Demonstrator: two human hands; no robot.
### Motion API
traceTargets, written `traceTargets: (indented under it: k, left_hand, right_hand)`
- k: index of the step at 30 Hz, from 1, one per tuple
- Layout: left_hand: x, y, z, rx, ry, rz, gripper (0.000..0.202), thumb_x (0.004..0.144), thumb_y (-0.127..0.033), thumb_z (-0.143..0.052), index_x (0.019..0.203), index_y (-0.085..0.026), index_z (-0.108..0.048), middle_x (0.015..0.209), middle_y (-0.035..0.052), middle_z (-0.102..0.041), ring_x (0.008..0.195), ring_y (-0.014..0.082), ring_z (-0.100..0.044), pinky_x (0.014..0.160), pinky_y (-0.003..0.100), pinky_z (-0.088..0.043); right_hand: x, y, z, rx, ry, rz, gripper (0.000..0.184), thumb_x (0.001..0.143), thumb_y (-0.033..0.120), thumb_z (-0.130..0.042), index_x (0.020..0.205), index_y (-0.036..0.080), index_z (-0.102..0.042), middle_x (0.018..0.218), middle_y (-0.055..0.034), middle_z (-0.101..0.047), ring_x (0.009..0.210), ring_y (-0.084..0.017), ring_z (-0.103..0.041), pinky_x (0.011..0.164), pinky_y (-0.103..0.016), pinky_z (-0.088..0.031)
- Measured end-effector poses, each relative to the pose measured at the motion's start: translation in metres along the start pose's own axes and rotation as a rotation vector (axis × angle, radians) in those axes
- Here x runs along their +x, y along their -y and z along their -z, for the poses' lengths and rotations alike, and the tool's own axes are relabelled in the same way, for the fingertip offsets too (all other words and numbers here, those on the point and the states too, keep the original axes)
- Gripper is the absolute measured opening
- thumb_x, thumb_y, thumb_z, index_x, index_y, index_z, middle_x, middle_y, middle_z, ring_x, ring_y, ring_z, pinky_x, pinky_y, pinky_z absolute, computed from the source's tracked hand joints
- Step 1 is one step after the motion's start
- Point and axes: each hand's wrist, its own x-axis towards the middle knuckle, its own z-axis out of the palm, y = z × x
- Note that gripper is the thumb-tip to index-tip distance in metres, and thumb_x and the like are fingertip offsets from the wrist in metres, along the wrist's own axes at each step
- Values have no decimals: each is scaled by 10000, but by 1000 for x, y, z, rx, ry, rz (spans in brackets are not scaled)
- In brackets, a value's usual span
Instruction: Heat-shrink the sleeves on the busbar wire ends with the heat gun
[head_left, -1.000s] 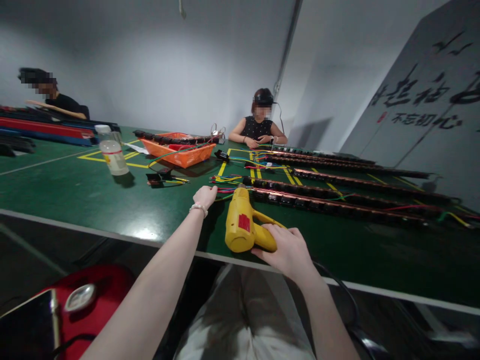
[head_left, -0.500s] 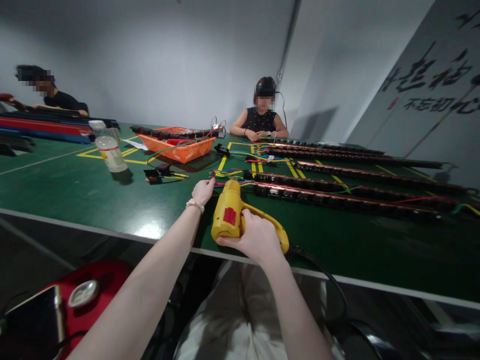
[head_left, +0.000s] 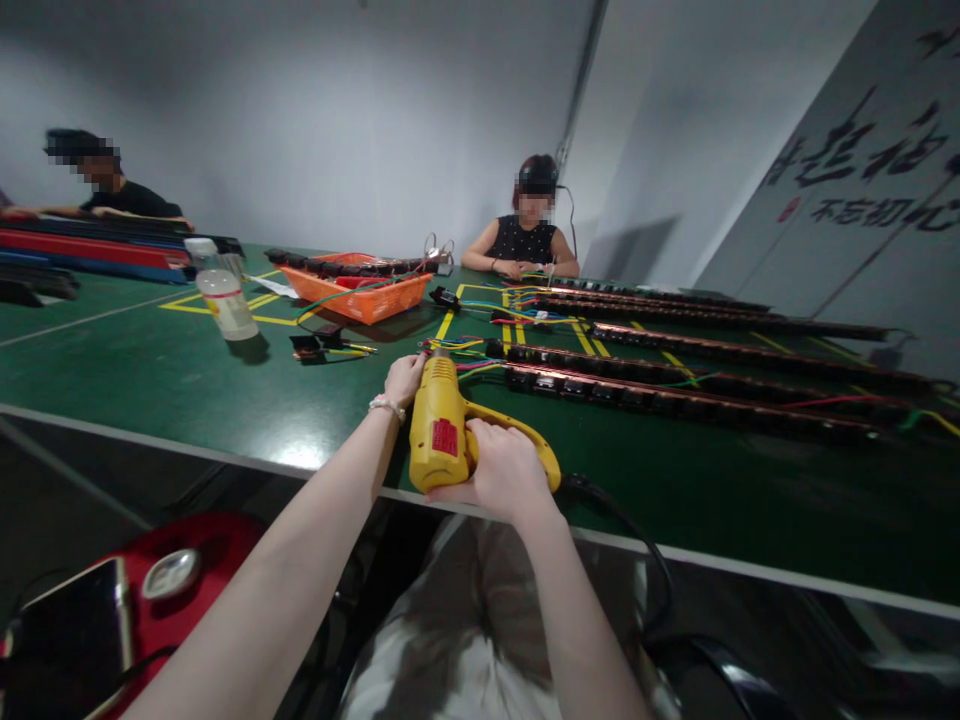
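My right hand [head_left: 508, 468] is closed around the handle of a yellow heat gun [head_left: 433, 415] with a red label, its nozzle pointing away from me over the wire ends. Just left of the nozzle, my left hand [head_left: 405, 378] is closed on the ends of coloured wires [head_left: 482, 369]. The heat gun hides part of its fingertips and the held ends. These wires run right to a long black strip with copper-coloured edges [head_left: 622, 393] on the green table [head_left: 337, 410]. A black cable trails from the heat gun's rear.
Left of centre stand an orange basket [head_left: 367, 303] holding more strips and a clear bottle [head_left: 227, 303]. Black connectors with wires [head_left: 322, 345] lie nearer. More long strips [head_left: 720, 350] stretch right. Two people sit beyond. A red stool [head_left: 217, 545] with a phone [head_left: 71, 640] is lower left.
The heat gun and my right hand have shifted left, bringing the nozzle closer to my left hand and covering more of its fingertips. My left hand stays at the wire ends.
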Motion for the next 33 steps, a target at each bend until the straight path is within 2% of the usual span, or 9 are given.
traceTargets:
  k: [4, 7, 13, 17, 20, 26, 29, 33]
  left_hand:
    - [2, 5, -4, -2, -20, -23, 451, 869, -428, -339, 690, -126, -621, 609, 24, -558, 599, 125, -467, 541, 225, -283]
    - [5, 10, -8, -26, -42, -25, 444, 849, -448, -336, 639, -142, -580, 568, 14, -531, 563, 127, -465, 530, 229, -283]
    - [8, 16, -12, -135, -31, 0, 448, 819, -505, -349, 614, -154, -538, 590, 24, -565, 546, 133, -504, 530, 231, -324]
    - [7, 15, -12, -125, -32, 6, 459, 812, -521, -355, 598, -157, -537, 563, 25, -551, 546, 140, -511, 535, 233, -328]
    - [5, 13, -11, -97, -80, -2, 473, 812, -525, -359, 596, -153, -558, 539, 27, -541, 549, 145, -503, 534, 237, -315]
    - [0, 5, -8, -58, -108, 3, 476, 830, -496, -360, 577, -150, -567, 519, 24, -517, 549, 141, -484, 523, 236, -277]
    - [-4, 0, -7, 15, -161, -36, 462, 847, -461, -362, 577, -153, -575, 559, 32, -540, 565, 136, -479, 529, 242, -257]
    - [-8, -5, -6, 96, -196, -94, 441, 865, -414, -363, 589, -154, -589, 627, 51, -585, 598, 135, -480, 543, 252, -246]
  right_hand:
    - [-4, -13, 4, 11, 5, -24, 656, 608, 763, -542, 940, 197, -514, 894, -43, -646, 827, -217, -613, 751, -327, -395]
    - [-9, -26, 9, -2, 17, -66, 669, 576, 768, -563, 931, 203, -515, 881, -38, -649, 832, -214, -614, 745, -316, -391]
    - [-22, -48, 20, -45, 46, -155, 668, 537, 768, -589, 910, 219, -521, 856, -25, -653, 803, -211, -617, 695, -305, -386]
    - [-27, -56, 21, -81, 33, -163, 637, 553, 717, -612, 934, 215, -521, 859, -29, -651, 807, -212, -615, 693, -306, -382]
    - [-28, -55, 20, -93, 25, -160, 561, 582, 679, -609, 889, 221, -506, 829, -18, -643, 794, -209, -610, 683, -303, -376]
    - [-27, -39, 19, -92, 29, -166, 565, 596, 706, -583, 848, 214, -469, 818, -23, -634, 772, -213, -604, 684, -309, -366]
    - [-25, -30, 14, -114, 4, -160, 517, 638, 674, -569, 833, 207, -465, 799, -31, -632, 773, -218, -604, 700, -319, -357]
    - [-23, -19, 7, -116, -28, -134, 574, 611, 706, -581, 851, 198, -468, 834, -48, -634, 786, -222, -602, 703, -321, -351]
